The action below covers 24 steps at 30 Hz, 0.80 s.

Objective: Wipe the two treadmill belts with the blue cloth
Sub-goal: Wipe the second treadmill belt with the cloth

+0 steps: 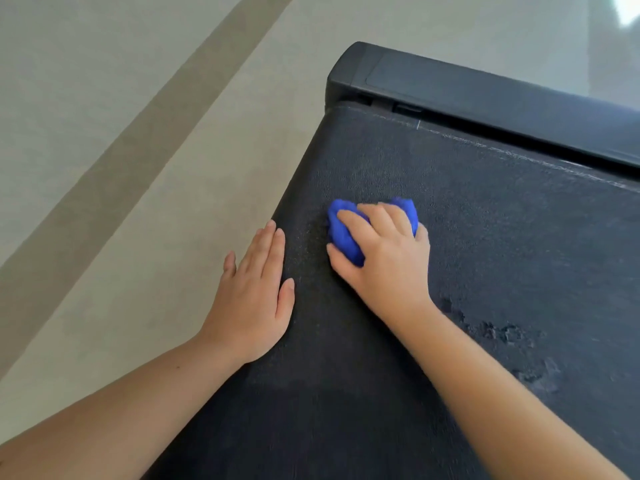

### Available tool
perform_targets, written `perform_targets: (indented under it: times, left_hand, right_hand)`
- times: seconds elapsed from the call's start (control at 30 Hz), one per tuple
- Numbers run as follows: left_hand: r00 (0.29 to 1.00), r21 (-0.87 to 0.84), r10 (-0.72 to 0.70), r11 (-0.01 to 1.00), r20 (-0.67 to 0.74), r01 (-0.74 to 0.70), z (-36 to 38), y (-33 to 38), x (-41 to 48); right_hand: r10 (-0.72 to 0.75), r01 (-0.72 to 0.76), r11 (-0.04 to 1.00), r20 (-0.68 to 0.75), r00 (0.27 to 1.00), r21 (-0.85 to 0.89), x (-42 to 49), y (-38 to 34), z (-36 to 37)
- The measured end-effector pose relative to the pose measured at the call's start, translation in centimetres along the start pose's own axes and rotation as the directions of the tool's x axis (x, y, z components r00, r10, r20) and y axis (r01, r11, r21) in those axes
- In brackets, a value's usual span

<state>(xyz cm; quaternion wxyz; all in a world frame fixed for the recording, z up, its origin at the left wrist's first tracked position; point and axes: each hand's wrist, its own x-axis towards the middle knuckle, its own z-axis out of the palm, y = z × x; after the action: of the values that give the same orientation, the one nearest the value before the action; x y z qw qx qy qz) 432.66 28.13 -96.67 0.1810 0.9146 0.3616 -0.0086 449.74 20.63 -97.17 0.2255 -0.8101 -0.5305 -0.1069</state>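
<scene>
Okay, my right hand (384, 258) grips the blue cloth (343, 233), bunched into a wad under curled fingers and pressed onto the treadmill belt (485, 254), a little short of the black end cover (467, 95). My left hand (256, 299) lies flat with straight fingers, holding nothing, on the belt's left edge, further back from the cover. The belt's long axis runs from me straight toward that cover. The cloth hand is the nearer one to it, so I reckon the next stroke goes forward or across. Blotchy marks (502, 341) sit further from the cover, right of my forearm. A second belt isn't in view.
</scene>
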Motion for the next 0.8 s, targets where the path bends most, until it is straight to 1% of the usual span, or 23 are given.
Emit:
perform_targets:
  times: [0.1, 0.2, 0.27, 0.37, 0.43, 0.47, 0.53, 0.57, 0.67, 0.7, 0.8]
  left_hand:
    - [1.0, 0.009, 0.008, 1.0, -0.001, -0.008, 0.0, 0.0, 0.0]
    - [1.0, 0.01, 0.012, 1.0, -0.008, -0.012, -0.1, 0.1, -0.1]
    - [1.0, 0.014, 0.001, 1.0, 0.001, -0.001, -0.1, 0.0, -0.1]
    - [1.0, 0.017, -0.005, 1.0, -0.001, 0.005, 0.1, -0.1, 0.0]
    - [1.0, 0.012, -0.002, 1.0, -0.011, 0.002, 0.1, -0.1, 0.1]
    - [1.0, 0.013, 0.001, 1.0, -0.012, -0.001, 0.1, -0.1, 0.1]
    - [1.0, 0.019, 0.004, 1.0, -0.005, -0.004, 0.1, -0.1, 0.1]
    - [1.0, 0.023, 0.003, 1.0, 0.001, -0.003, 0.0, -0.2, 0.1]
    - [1.0, 0.03, -0.003, 1.0, 0.006, 0.003, 0.0, -0.1, 0.0]
    - [1.0, 0.029, -0.002, 1.0, -0.003, 0.002, 0.0, 0.0, 0.0]
    - [1.0, 0.023, 0.003, 1.0, -0.013, -0.002, 0.1, 0.0, -0.1]
  right_hand:
    - [-0.03, 0.029, 0.999, 0.015, 0.999, 0.028, -1.1, 0.1, -0.5]
    - [-0.001, 0.0, 1.0, 0.071, 0.998, 0.02, 2.6, 1.9, 0.5]
    - [0.099, -0.1, 0.995, 0.118, 0.988, 0.002, 6.7, 4.3, 1.3]
    - [0.272, -0.268, 0.962, 0.205, 0.94, -0.048, 12.3, 8.1, 2.4]
    - [0.335, -0.328, 0.942, 0.213, 0.918, -0.07, 14.0, 8.8, 2.4]
    - [0.34, -0.328, 0.94, 0.212, 0.916, -0.09, 13.9, 8.7, 2.3]
    - [0.32, -0.298, 0.945, 0.206, 0.925, -0.132, 11.8, 7.7, 1.8]
    - [0.296, -0.274, 0.952, 0.178, 0.939, -0.139, 9.8, 7.0, 1.5]
    - [0.183, -0.179, 0.979, 0.026, 0.983, -0.099, 2.3, 4.4, -0.6]
    - [0.154, -0.153, 0.984, 0.007, 0.988, -0.094, 0.0, 3.7, -1.2]
    - [0.096, -0.092, 0.991, 0.031, 0.995, -0.092, -2.5, 3.3, -1.9]
